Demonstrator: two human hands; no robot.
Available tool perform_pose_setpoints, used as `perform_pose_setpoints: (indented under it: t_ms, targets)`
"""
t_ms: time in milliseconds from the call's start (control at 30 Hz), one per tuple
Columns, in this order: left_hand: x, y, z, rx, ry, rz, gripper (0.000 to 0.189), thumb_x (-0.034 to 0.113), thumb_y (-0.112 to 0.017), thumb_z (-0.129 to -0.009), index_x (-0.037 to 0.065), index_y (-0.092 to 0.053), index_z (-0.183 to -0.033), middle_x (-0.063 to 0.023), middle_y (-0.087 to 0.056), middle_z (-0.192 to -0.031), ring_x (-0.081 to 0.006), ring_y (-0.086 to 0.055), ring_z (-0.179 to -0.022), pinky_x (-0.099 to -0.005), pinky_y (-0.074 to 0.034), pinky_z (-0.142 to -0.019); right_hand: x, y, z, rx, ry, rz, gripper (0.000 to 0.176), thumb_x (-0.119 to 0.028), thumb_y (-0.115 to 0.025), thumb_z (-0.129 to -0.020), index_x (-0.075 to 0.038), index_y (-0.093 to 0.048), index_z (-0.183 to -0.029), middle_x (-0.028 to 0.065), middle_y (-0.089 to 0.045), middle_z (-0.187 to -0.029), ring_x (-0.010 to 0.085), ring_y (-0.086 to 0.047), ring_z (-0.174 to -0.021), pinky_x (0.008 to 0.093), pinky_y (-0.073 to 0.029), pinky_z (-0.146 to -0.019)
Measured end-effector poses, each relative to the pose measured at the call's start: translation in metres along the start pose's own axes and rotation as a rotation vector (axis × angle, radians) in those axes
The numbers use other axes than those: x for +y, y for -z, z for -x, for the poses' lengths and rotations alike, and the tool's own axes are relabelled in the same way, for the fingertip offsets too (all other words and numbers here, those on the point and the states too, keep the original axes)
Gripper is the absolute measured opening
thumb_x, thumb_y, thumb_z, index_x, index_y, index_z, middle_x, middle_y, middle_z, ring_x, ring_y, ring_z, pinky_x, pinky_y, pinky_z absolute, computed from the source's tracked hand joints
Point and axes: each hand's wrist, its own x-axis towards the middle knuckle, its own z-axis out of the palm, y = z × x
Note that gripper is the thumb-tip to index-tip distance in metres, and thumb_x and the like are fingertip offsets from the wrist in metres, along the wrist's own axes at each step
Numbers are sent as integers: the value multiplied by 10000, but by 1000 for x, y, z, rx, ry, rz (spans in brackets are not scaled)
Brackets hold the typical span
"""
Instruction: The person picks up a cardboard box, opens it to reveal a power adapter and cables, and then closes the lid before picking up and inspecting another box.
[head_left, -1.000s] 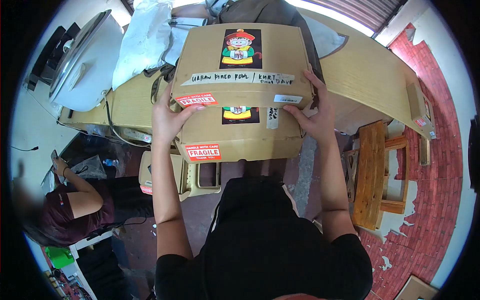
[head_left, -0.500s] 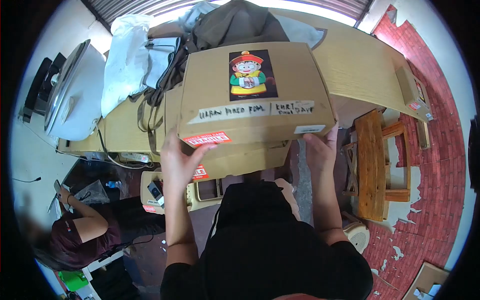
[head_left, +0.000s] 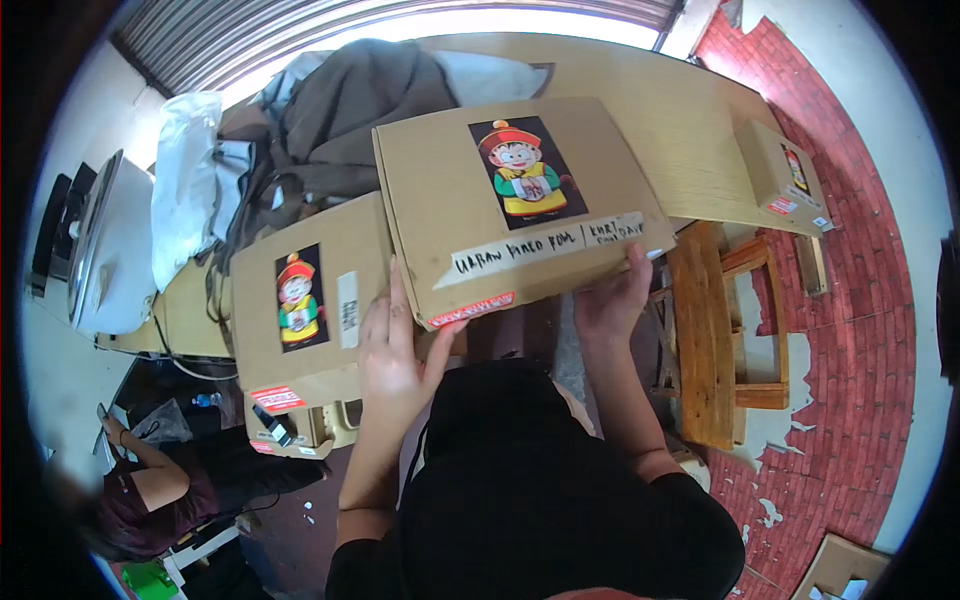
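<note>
A brown cardboard box [head_left: 430,190] with a cartoon picture, a handwritten label and a red sticker is held in front of me, tilted and raised at its left. My left hand [head_left: 395,345] grips its lower left corner, fingers along the side and thumb near the red sticker. At the lower right edge, my right hand [head_left: 615,300] supports it from below, thumb on the front; most of its fingers are hidden. Just left of it, partly behind my left hand, sits a second cardboard box [head_left: 255,330] with the same kind of picture and a white label.
The wooden table [head_left: 690,130] carries a grey-brown cloth bag [head_left: 360,100], a white plastic bag [head_left: 185,190] and a small box [head_left: 770,175]. A large white appliance [head_left: 120,240] stands left. A wooden bench [head_left: 705,350] is at right. A seated person [head_left: 165,490] holds a phone.
The held box has shifted right and turned slightly clockwise, both hands moving with it. The second box, mostly covered before, now shows at the left. My view has turned a little.
</note>
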Motion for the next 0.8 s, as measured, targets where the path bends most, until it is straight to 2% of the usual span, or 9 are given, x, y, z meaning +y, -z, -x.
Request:
perform_pose_setpoints:
  t_ms: [100, 133, 167, 233, 367, 500, 633, 733, 800]
  targets:
    - [28, -32, -12, 34, -130, 83, 768, 226, -786, -801, -164, -422, -1354, -293, -586, -1197, -417, -609, -990, -462, -491, -884, -42, 34, -25, -33, 128, -8, 678, -440, -598, -870, -67, -414, -1406, 99, -521, -1331, 268, -495, -1246, 430, -391, -1044]
    - [37, -43, -13, 21, -126, 165, 705, 126, -775, -788, -81, -454, -1381, -255, -562, -1270, -411, -560, -1150, -463, -451, -963, -57, 46, -34, -49, 207, -12, 684, -441, -600, -856, -62, -427, -1399, 99, -518, -1341, 270, -492, -1250, 435, -395, -1041]
    - [46, -49, -20, 17, -134, 175, 705, 126, -775, -788, -81, -454, -1381, -255, -562, -1270, -411, -560, -1150, -463, -451, -963, -74, 56, -41, -43, 218, -9, 684, -441, -600, -856, -62, -427, -1399, 99, -518, -1341, 270, -492, -1250, 435, -395, -1041]
    - [61, -54, -34, -106, -247, 166, 700, 122, -771, -769, -64, -474, -1375, -229, -547, -1324, -399, -527, -1219, -471, -417, -1019, -114, 74, -55, 85, 373, 21, 706, -460, -612, -842, -56, -441, -1396, 102, -510, -1360, 280, -485, -1262, 441, -395, -1042]
    - [61, -61, -37, -53, -168, 52, 601, 72, -720, -807, 8, -516, -1369, -189, -540, -1360, -367, -494, -1276, -443, -377, -1073, -214, 121, -106, 268, 523, 79, 763, -483, -642, -820, -61, -426, -1418, 113, -497, -1382, 289, -452, -1305, 466, -367, -1084]
    - [51, -55, -27, 100, 39, -73, 506, 23, -650, -872, 17, -521, -1361, -172, -542, -1360, -336, -491, -1284, -429, -371, -1081, -305, 166, -174, 210, 647, 121, 642, -426, -587, -880, -71, -436, -1393, 122, -508, -1367, 275, -494, -1256, 462, -395, -1058]
    - [41, -53, -17, 202, 113, -148, 500, 65, -672, -870, 29, -536, -1350, -161, -535, -1357, -338, -490, -1265, -450, -375, -1063, -362, 221, -251, 257, 727, 184, 612, -408, -589, -879, -81, -456, -1379, 117, -504, -1367, 273, -481, -1271, 461, -393, -1059]
    - [40, -51, -16, 208, 160, -243, 487, 69, -659, -881, 30, -535, -1351, -153, -533, -1360, -335, -491, -1258, -454, -376, -1058, -372, 229, -284, 279, 717, 209, 660, -362, -613, -872, -15, -369, -1378, 170, -499, -1343, 306, -515, -1234, 474, -451, -1024]
    - [36, -50, -16, 184, 164, -311, 463, 58, -637, -899, 45, -541, -1352, -148, -532, -1361, -330, -497, -1249, -460, -371, -1059, -369, 223, -297, 608, 808, 103, 732, -314, -649, -857, 59, -254, -1347, 240, -487, -1313, 346, -578, -1146, 477, -537, -951]
